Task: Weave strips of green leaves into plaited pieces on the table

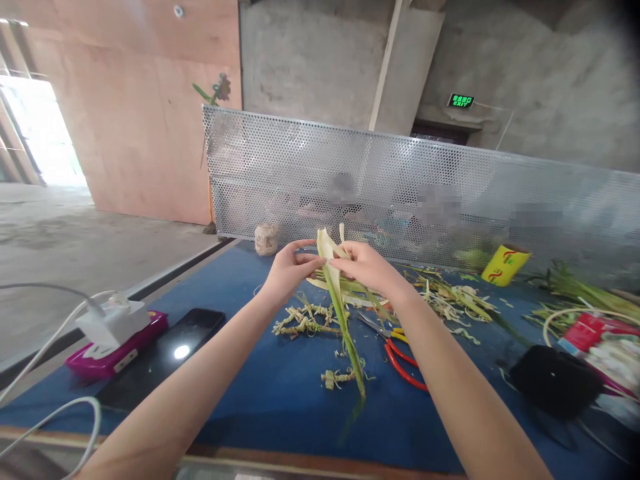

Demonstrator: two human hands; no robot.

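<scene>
- Fingers of the left hand [293, 267] are closing on the leaf [340, 303], pinching its broad, pale upper end.
- The right hand [364, 265] is gripping the same leaf from the other side, its thumb pressing close to the left thumb.
- The leaf is slanting over the middle of the table [260, 413], its green lower part narrowing toward the near edge.
- Left of the leaf, a knotted piece [307, 321] is lying on the blue top; a smaller braided piece [337, 379] is lying nearer, beside the leaf's tip.
- Right of the leaf, red-handled scissors [389, 350] are lying with blades pointing away; a yellow handle [399, 335] is showing just beside them.
- Pale strips [457, 299] are lying in a loose heap beyond the scissors.
- Farther right, a yellow container [505, 265] is leaning, and a black object [555, 380], too dark to make out, is sitting near a red packet [583, 333].
- Far left, a phone [155, 357] is lying beside a purple power strip [150, 330], which is holding 1 white charger [113, 323].
- At the back, a pale pot [267, 240] is standing before the mesh screen [300, 167].
- Above, 1 green exit sign [461, 101] is glowing.
</scene>
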